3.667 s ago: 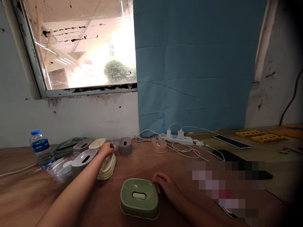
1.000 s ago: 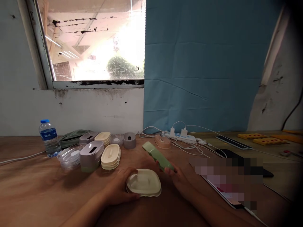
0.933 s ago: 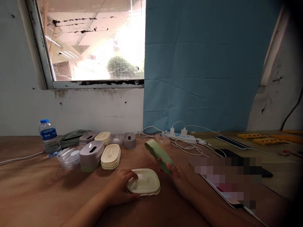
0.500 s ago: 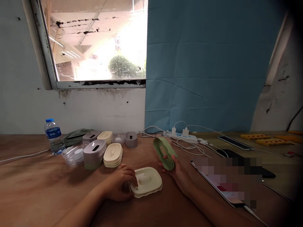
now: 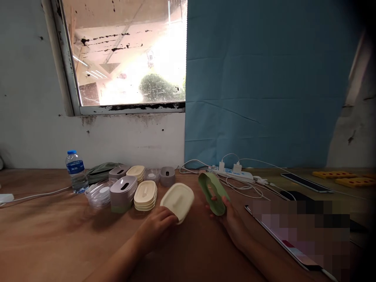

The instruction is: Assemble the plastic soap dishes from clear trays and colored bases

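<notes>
Half a second ago, the cream lid was lying almost flat on the tabletop; now you have tilted it up, with its top face turned toward you. It is between the stack of cream lids on its left and the green cover on its right. Whether its near edge touches the tabletop, I cannot tell. For the work in hand, this means, in my judgement, that both pieces are now held and can be turned, but they are well apart, not joined.

Your left hand comes from the near left, its fingers bent over the near edge of the lid. This grip is closed on the lid; the thumb is not clear to me. Your right hand holds the green cover on its side, the hollow facing left; the grip is closed around its right wall.
</notes>
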Tool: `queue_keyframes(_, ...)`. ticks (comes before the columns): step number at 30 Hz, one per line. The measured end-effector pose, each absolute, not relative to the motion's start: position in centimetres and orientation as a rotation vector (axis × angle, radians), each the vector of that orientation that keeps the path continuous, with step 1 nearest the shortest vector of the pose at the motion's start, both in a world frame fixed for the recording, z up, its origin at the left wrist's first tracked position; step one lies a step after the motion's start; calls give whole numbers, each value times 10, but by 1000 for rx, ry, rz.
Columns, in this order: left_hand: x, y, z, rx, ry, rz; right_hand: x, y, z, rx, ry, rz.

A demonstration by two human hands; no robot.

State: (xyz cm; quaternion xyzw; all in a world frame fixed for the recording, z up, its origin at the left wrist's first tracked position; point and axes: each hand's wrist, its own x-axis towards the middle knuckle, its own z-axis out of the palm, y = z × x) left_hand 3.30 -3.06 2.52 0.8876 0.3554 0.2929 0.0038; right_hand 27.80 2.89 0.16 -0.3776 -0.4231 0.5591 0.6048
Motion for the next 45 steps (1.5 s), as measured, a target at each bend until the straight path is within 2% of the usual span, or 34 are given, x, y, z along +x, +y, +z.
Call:
queue_keyframes(5, 10, -14, 23, 2540, 1456, 1288, 276, 27, 5, -885, -943, 1313)
queue_keyframes(12, -17, 7, 14, 2406, 1546, 1416, 276, 28, 4, -916, -986, 1312)
queue_keyframes(26, -32, 20, 0, 2290, 1614, 1390, 275, 31, -1, -910, -997, 1393)
queue_keyframes(37, -32, 18, 5, 2440, 1758, 1313, 274, 28, -3, -926, -1091, 1325)
queue_keyframes(45, -23, 12, 12, 2586, 1781, 1242, 270, 26, -5, -806, -1134, 1514)
